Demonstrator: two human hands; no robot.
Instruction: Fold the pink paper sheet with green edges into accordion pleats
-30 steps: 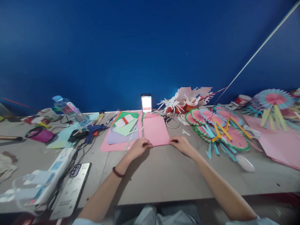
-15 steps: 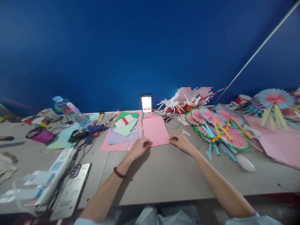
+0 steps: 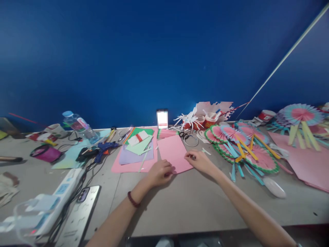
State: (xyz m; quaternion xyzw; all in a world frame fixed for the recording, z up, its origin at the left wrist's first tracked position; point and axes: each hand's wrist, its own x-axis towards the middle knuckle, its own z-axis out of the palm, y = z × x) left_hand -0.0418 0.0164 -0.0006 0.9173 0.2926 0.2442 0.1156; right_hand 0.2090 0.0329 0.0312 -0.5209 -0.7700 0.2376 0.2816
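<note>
A pink sheet of paper (image 3: 172, 151), perhaps a folded one or a small stack, lies slightly turned on the table in front of me. At its near left corner, my left hand (image 3: 159, 172) is closed, with curled fingers on the corner. My right hand (image 3: 202, 162) pinches the right edge of the paper, thumb and fingertips together. Just behind the sheet lie green-edged pink papers (image 3: 167, 133). To the left are a lilac sheet (image 3: 131, 156), a light green sheet (image 3: 137, 146) and a white packet with a red band (image 3: 138, 138).
Pleated paper fans (image 3: 260, 159) and a white spoon-like piece (image 3: 274, 187) lie at right. Rings of tape (image 3: 191, 140) sit behind my right hand. At left are a blue glue gun (image 3: 104, 151), a bottle (image 3: 81, 125), a power strip (image 3: 60, 195) and a phone (image 3: 81, 214).
The pink paper has come a little toward me and turned slightly, with both hands moving along at its edges. The whole view has also shifted slightly upward.
</note>
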